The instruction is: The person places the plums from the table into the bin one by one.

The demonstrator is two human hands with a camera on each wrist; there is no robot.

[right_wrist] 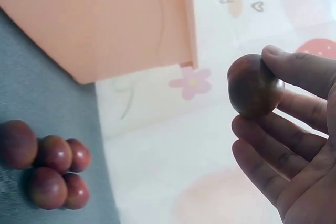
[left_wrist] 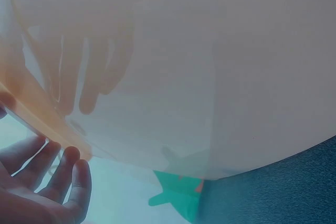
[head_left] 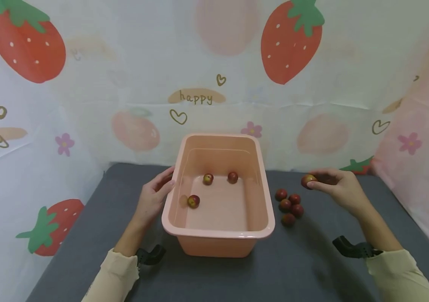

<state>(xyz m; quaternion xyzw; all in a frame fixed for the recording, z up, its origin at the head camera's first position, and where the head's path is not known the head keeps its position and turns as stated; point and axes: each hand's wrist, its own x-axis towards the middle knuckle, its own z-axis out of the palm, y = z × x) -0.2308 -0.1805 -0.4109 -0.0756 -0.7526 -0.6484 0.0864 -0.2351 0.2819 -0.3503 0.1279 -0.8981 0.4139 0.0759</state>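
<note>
Head view shows one reddish-brown fruit (head_left: 307, 181) pinched between the thumb and fingers of the right hand (head_left: 344, 191), held right of a peach-coloured tub (head_left: 218, 234). Five more fruits (head_left: 296, 210) cluster on the dark tabletop (head_left: 294, 268) between that hand and the tub; three others (head_left: 193, 201) lie inside it. Well apart from the right, the left hand (head_left: 152, 197) rests relaxed fingers against the tub's left rim. Behind stands a strawberry-printed backdrop (head_left: 199, 50).

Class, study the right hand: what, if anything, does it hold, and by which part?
The right hand holds one round, dark red fruit, pinched by its rounded sides between thumb and fingers.
</note>
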